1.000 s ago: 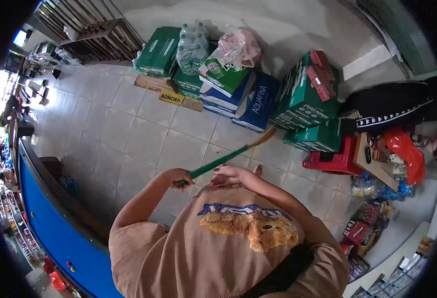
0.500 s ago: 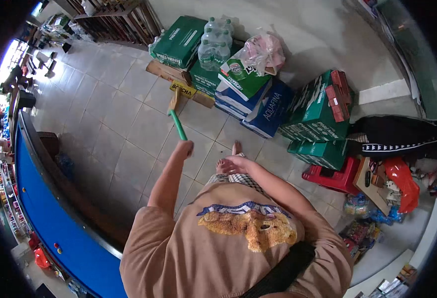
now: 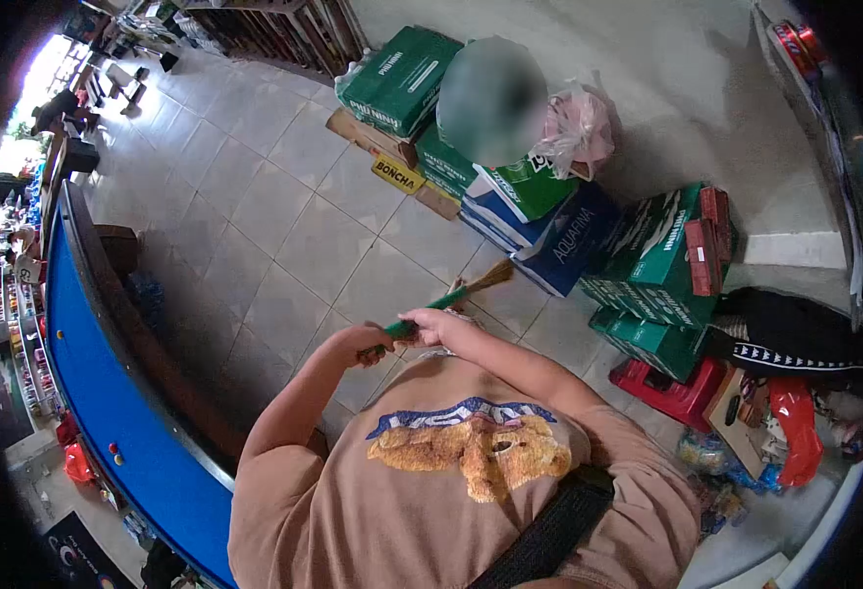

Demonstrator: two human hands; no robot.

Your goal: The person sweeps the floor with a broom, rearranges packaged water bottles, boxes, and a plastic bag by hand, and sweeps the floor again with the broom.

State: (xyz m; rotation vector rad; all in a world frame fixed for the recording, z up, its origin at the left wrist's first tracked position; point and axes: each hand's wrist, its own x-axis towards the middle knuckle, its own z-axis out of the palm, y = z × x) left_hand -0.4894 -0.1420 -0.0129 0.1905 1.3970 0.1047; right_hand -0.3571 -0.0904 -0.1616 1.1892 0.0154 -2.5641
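A broom [image 3: 454, 294] with a green handle and straw-coloured bristles slants across in front of my body. Its bristle end points away to the right, over the tiled floor near the blue carton. My left hand [image 3: 361, 345] is closed around the lower end of the handle. Farther up, my right hand [image 3: 429, 326] wraps the same handle, close beside the left. The fingers of both hands are partly hidden. Whether the bristles touch the floor, I cannot tell.
Green cartons [image 3: 402, 83] and a blue Aquafina carton [image 3: 569, 236] are stacked along the wall. More green cartons [image 3: 647, 260] stand by a red plastic stool [image 3: 667, 393]. On my left runs a blue-topped pool table [image 3: 107, 383]. A yellow Boncha cardboard piece [image 3: 397, 175] leans by the cartons.
The broom has swung from pointing forward-left to pointing right, its bristles now near the blue carton. My right hand, empty before, has closed on the handle beside my left.
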